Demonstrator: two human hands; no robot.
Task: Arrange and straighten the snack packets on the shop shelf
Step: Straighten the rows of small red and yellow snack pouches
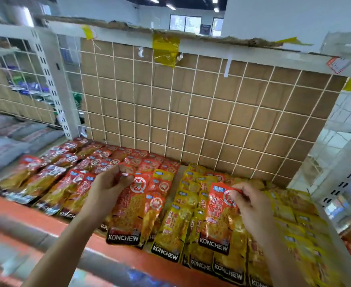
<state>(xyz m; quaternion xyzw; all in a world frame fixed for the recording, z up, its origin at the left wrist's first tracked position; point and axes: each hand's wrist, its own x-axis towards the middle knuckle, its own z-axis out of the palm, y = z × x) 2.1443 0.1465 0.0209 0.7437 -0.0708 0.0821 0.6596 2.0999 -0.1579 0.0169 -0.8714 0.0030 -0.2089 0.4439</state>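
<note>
One glossy red foil snack packet (129,214), near the middle of the orange-edged shelf (46,222), is pinched at its top seal by the left hand (108,187). Another red packet (218,220), lying on yellow packets (170,230) further right, is pinched likewise by the right hand (251,206). Light, limp, slippery handling is expected, so the flat seals are judged the surest hold.

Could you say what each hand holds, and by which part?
Left hand pinches one red packet by its top edge; right hand, a second red packet by its top corner.
</note>
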